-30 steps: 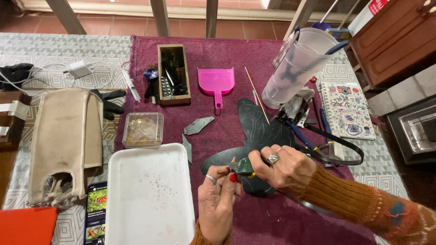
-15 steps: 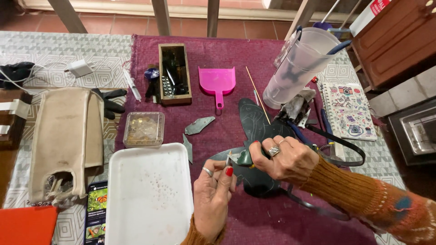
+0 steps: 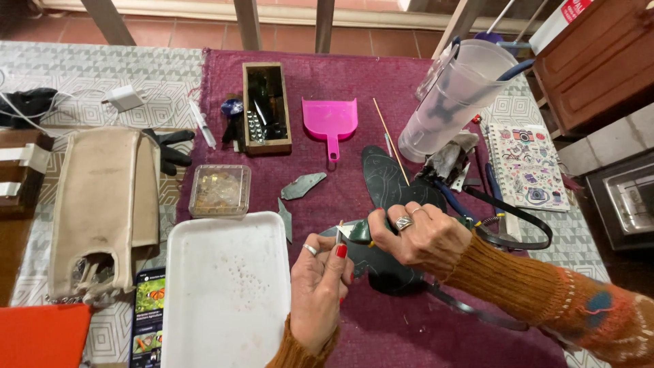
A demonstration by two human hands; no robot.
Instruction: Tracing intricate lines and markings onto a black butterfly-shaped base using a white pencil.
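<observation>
Nearest me, my left hand (image 3: 320,276) pinches a thin pale tool (image 3: 340,234) whose tip I can hardly make out, beside the white tray (image 3: 225,293), while my right hand (image 3: 415,235) closes over a small green piece (image 3: 360,233), its fingers hiding most of it. Both meet just above the dark butterfly-shaped sheet (image 3: 388,184) on the bench's maroon cloth (image 3: 340,82). Farther off stand the pink dustpan (image 3: 330,121), wooden box (image 3: 266,107) and clear jug (image 3: 458,95), its top hard to make out.
</observation>
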